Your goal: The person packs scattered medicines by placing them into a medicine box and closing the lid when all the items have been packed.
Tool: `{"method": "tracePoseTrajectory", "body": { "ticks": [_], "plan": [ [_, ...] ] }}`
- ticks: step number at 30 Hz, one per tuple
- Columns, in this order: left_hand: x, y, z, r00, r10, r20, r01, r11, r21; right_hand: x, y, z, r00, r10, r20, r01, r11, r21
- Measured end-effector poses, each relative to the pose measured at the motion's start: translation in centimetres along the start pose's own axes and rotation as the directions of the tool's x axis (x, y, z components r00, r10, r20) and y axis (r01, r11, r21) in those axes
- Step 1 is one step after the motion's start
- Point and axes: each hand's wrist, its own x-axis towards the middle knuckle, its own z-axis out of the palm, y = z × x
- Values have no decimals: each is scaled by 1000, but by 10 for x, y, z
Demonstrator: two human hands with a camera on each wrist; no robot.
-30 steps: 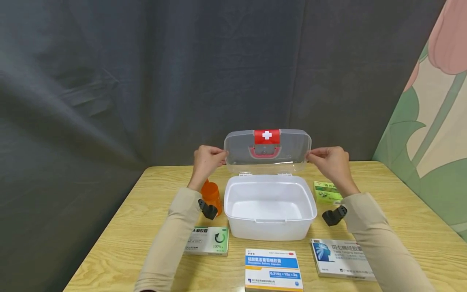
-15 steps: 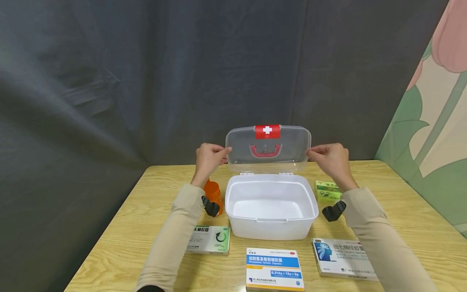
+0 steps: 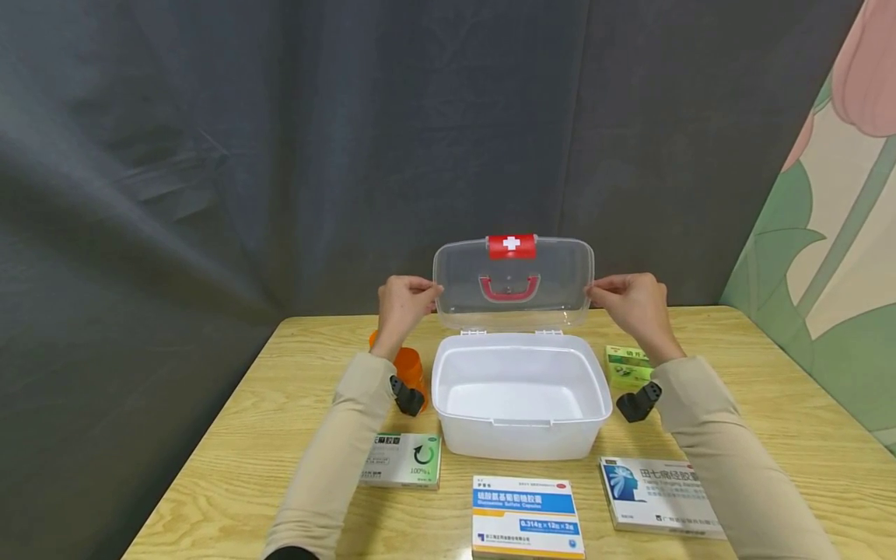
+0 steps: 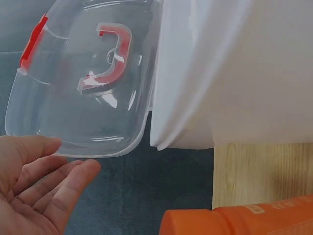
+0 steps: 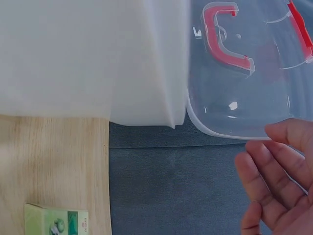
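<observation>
A white plastic first-aid box (image 3: 518, 439) stands on the table, its inside bare. Its clear lid (image 3: 458, 272) is raised upright on the back hinges, with a red latch (image 3: 512, 246) bearing a white cross on top and a pink-red handle (image 3: 509, 296). My left hand (image 3: 404, 305) pinches the lid's left edge between thumb and fingers. At the opposite edge, my right hand (image 3: 635, 305) pinches the lid in the same way. In the left wrist view the thumb (image 4: 41, 146) lies over the rim; the right thumb (image 5: 286, 132) does likewise in the right wrist view.
Orange bottles (image 3: 411, 367) stand left of the box, partly behind my left wrist. A green carton (image 3: 628, 365) lies to the right. In front are a green-white medicine box (image 3: 413, 460), a blue-white one (image 3: 525, 513) and a white one (image 3: 658, 498). A dark curtain (image 3: 420, 155) hangs behind.
The lid has tipped a little further back, its red latch now higher and seen more edge-on. Both hands have kept their pinch on its sides and moved slightly with it.
</observation>
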Motion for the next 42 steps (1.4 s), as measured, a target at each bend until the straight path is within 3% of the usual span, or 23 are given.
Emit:
{"method": "tracePoseTrajectory", "body": {
  "ticks": [11,24,36,42],
  "plan": [
    [0,-6,6,1000,3,-1,-3,1000,-10,-3,4,4,1000,-12,-2,12,1000,6],
    [-1,-7,9,1000,-7,-19,7,1000,-25,-11,20,18,997,-11,83,11,1000,2],
    [-3,-13,11,999,-8,-36,8,1000,6,-10,20,24,995,58,77,-62,997,51],
    [-3,-18,14,999,-31,18,30,998,51,-10,21,26,994,82,71,-87,993,80]
  ]
}}
